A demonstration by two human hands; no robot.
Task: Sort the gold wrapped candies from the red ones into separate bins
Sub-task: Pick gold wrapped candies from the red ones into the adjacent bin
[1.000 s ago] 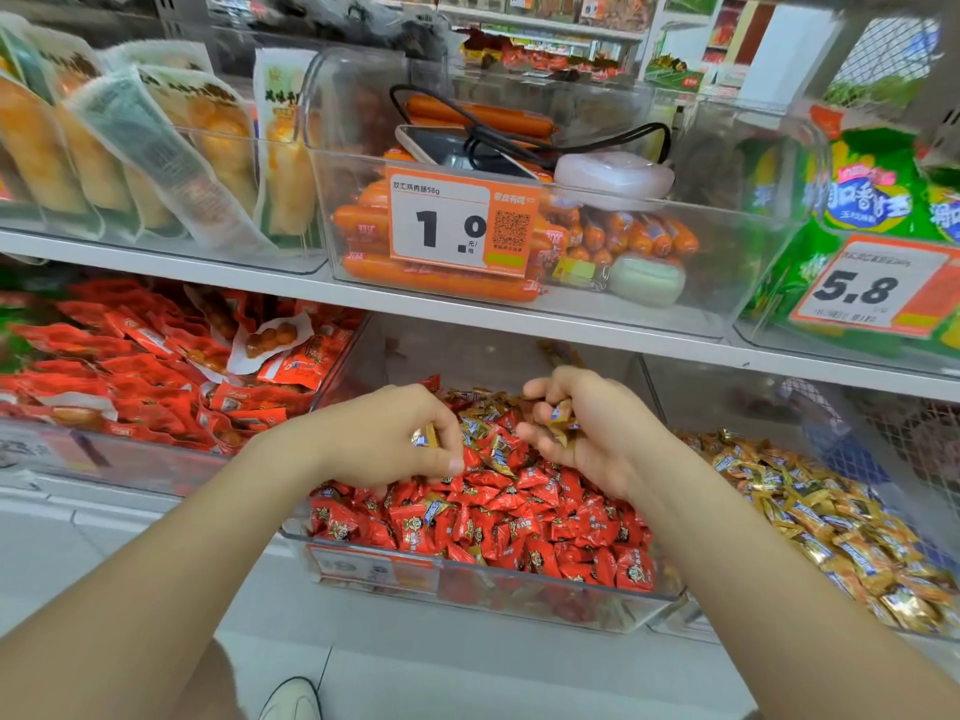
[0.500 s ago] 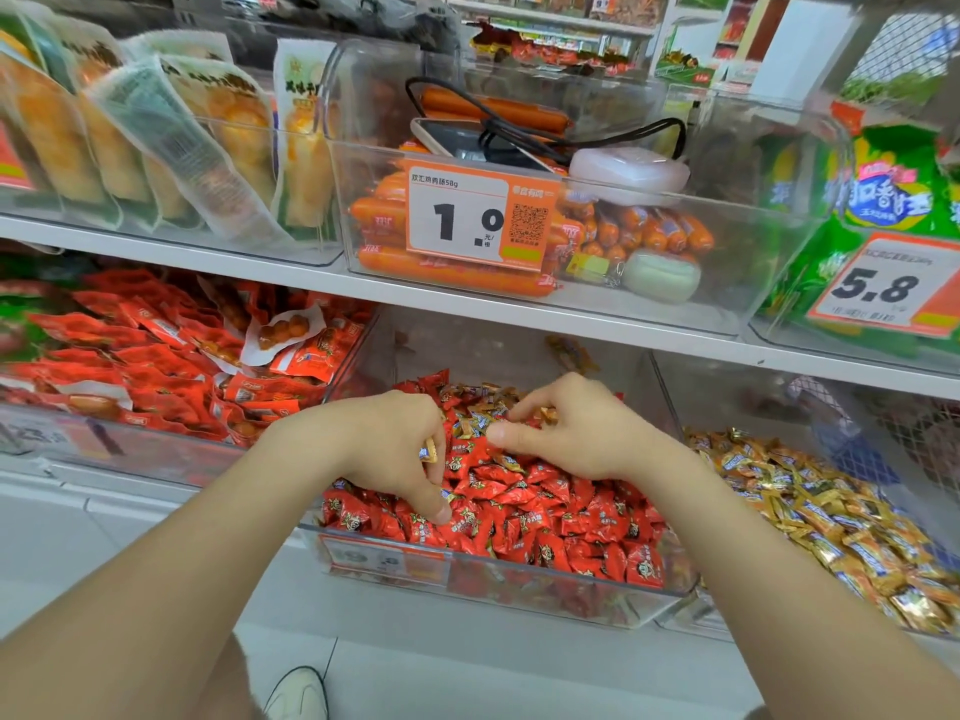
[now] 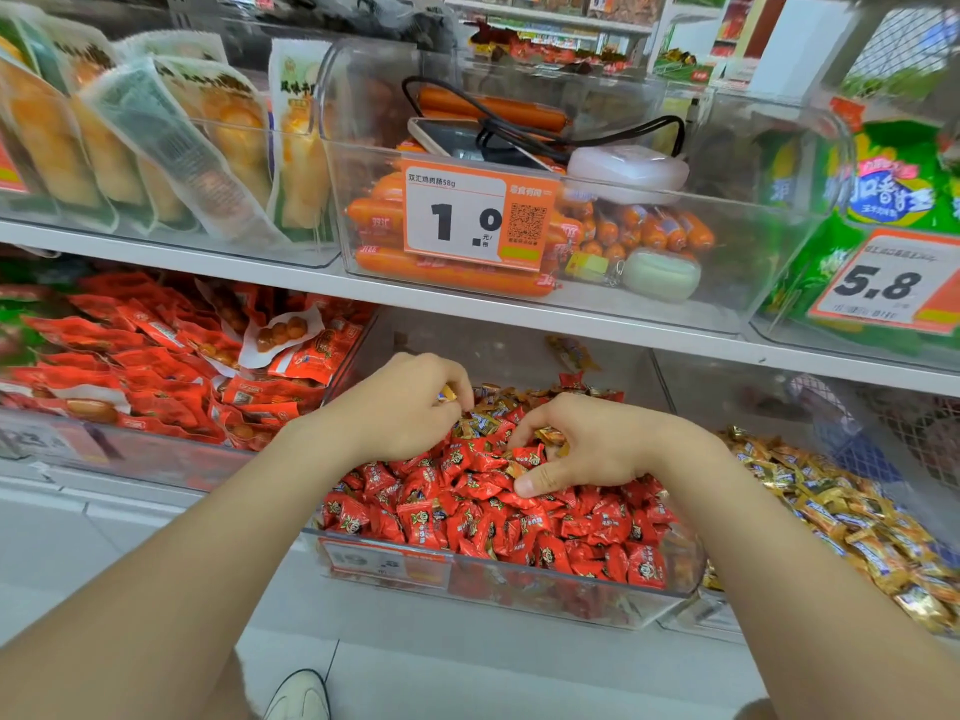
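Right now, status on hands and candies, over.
Left hand grips gold candy. Right hand curled in middle bin, grip unclear. Gold strays behind red candies. Nothing blocking.

Bright even light; edges warped, blurred.

Two white metal shelves here. The upper shelf (image 3: 311, 275) carries three see-through bins side by side: a clear bin of pale snack packets (image 3: 156, 246) on the left, a clear plastic bin of orange sausages (image 3: 727, 283) with an orange price tag in the middle, and a clear bin of green bags (image 3: 769, 324) on the right. On the lower shelf (image 3: 104, 491) sit a clear bin of red-orange packets (image 3: 130, 454), a clear plastic bin of red wrapped candies (image 3: 519, 589), and just beside that a clear bin of gold wrapped candies (image 3: 691, 623).
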